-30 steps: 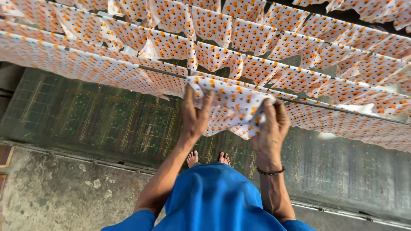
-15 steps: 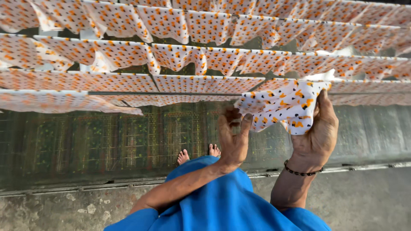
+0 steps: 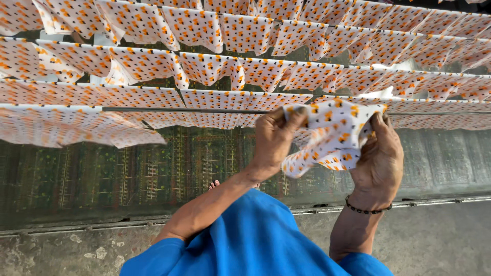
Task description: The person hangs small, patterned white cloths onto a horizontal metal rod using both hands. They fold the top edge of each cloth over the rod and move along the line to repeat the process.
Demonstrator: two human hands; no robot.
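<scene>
1. Far left, long strips of printed cloth (image 3: 76, 125) hung over thin rods (image 3: 169, 109), row behind row, white with small orange and black dots. Draped that way they hung loose with air on both sides, so probably drying, though that's only a guess.
2. Under them ran a long dark table (image 3: 128, 174), stained with a grid pattern, and a worn concrete floor (image 3: 61, 250) nearer the camera.
3. The left hand (image 3: 273, 140) was up at rod height, fingers curled shut on the top left edge of a bunched cloth piece (image 3: 332, 135). Pinching the edge kept it from slipping off.
4. The piece itself sat between both hands, crumpled, just in front of the nearest rod and touching the row behind it.
5. The right hand (image 3: 378, 158) gripped the other edge, thumb and fingers closed over the fabric, a dark bead bracelet (image 3: 365, 208) on the wrist.
6. Bare toes (image 3: 215, 184) showed below, by the table edge, over a blue shirt (image 3: 255, 240).
</scene>
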